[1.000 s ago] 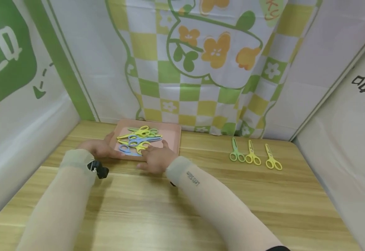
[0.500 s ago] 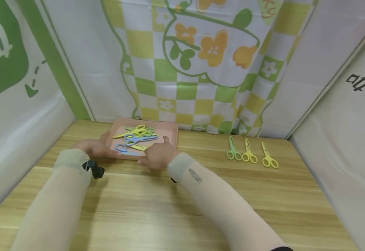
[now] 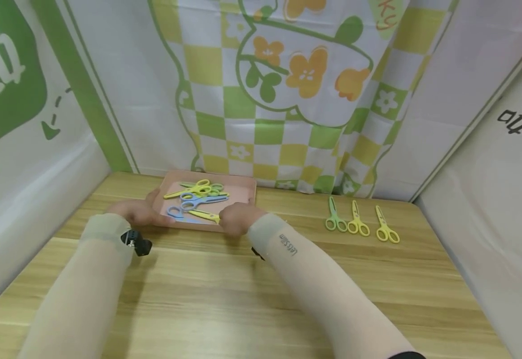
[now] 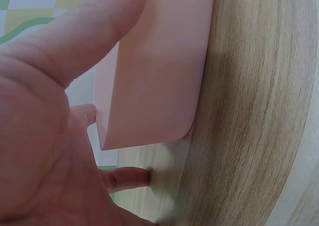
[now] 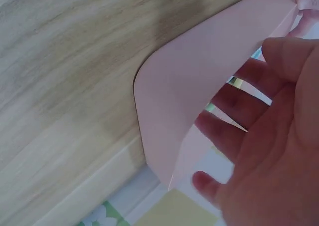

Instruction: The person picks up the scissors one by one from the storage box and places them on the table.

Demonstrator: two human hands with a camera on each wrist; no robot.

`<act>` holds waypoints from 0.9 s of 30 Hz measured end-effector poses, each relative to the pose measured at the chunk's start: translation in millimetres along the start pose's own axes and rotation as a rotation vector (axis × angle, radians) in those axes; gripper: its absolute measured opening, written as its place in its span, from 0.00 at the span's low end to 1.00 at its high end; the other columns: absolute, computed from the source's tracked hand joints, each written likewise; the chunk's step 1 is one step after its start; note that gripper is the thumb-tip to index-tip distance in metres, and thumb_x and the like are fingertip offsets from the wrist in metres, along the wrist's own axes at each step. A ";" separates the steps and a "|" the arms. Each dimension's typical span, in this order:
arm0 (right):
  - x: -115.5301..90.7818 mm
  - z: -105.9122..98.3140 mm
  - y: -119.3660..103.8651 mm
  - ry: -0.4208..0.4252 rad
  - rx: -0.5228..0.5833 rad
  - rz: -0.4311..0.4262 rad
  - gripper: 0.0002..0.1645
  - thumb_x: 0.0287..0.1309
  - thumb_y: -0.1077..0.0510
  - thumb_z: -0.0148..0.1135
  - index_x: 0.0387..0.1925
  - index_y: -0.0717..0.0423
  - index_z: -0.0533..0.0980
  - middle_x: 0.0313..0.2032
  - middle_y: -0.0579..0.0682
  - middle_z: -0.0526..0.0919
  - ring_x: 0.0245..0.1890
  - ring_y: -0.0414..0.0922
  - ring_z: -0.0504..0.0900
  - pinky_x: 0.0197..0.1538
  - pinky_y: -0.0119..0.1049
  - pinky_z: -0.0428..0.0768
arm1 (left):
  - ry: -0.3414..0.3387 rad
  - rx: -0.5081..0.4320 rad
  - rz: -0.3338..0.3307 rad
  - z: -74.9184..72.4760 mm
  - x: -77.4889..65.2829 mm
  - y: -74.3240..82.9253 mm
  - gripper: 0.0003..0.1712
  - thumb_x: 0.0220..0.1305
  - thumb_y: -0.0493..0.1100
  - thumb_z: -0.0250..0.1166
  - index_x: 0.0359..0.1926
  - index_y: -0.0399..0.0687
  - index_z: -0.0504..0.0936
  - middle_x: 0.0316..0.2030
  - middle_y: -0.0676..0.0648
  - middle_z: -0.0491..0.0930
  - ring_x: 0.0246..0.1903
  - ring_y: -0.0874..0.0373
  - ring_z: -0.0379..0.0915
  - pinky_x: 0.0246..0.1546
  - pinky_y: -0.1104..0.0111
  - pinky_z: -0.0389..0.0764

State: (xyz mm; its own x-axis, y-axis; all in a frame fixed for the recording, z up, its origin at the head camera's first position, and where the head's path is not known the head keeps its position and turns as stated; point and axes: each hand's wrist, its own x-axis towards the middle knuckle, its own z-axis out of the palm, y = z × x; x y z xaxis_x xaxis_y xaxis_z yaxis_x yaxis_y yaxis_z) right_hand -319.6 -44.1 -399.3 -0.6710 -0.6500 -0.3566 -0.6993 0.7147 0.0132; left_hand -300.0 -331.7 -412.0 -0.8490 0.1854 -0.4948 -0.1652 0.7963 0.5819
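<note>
A pink tray (image 3: 243, 192) at the back left holds several pairs of yellow, blue and green scissors. My right hand (image 3: 240, 218) reaches over its front right rim and grips a pair of yellow scissors (image 3: 204, 215) by the handles, blades to the left; the handles are hidden. In the right wrist view, curled fingers of the right hand (image 5: 279, 126) dip behind the tray wall (image 5: 189, 71). My left hand (image 3: 137, 212) rests on the front left corner. Its thumb lies straight along the wall in the left wrist view, the other fingers spread at the side.
To the right on the wooden table (image 3: 225, 299) lie green scissors (image 3: 335, 215), yellow scissors (image 3: 357, 219) and another yellow pair (image 3: 386, 225), points toward the back. Behind stands a checkered curtain (image 3: 269, 134); white panels close both sides.
My right hand has closed on the yellow scissors, and both have slid right in the tray, away from the blue pair. The left hand keeps its place at the corner.
</note>
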 end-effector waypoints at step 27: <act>16.0 0.8 14.8 0.083 -0.013 0.158 0.19 0.74 0.60 0.46 0.54 0.45 0.82 0.62 0.51 0.75 0.70 0.55 0.59 0.70 0.60 0.53 | 0.039 -0.045 -0.006 -0.5 24.7 -23.9 0.87 0.40 0.74 0.75 0.76 0.43 0.20 0.74 0.28 0.25 0.71 0.28 0.28 0.67 0.38 0.35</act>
State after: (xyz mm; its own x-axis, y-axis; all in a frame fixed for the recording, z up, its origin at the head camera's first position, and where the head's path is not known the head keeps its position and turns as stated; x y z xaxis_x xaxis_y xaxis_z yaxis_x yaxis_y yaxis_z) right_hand -340.5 -43.7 -405.6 -0.7904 -0.5494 -0.2709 -0.5865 0.8064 0.0756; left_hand -317.2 -346.5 -437.9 -0.8665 0.1575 -0.4737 -0.1921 0.7707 0.6076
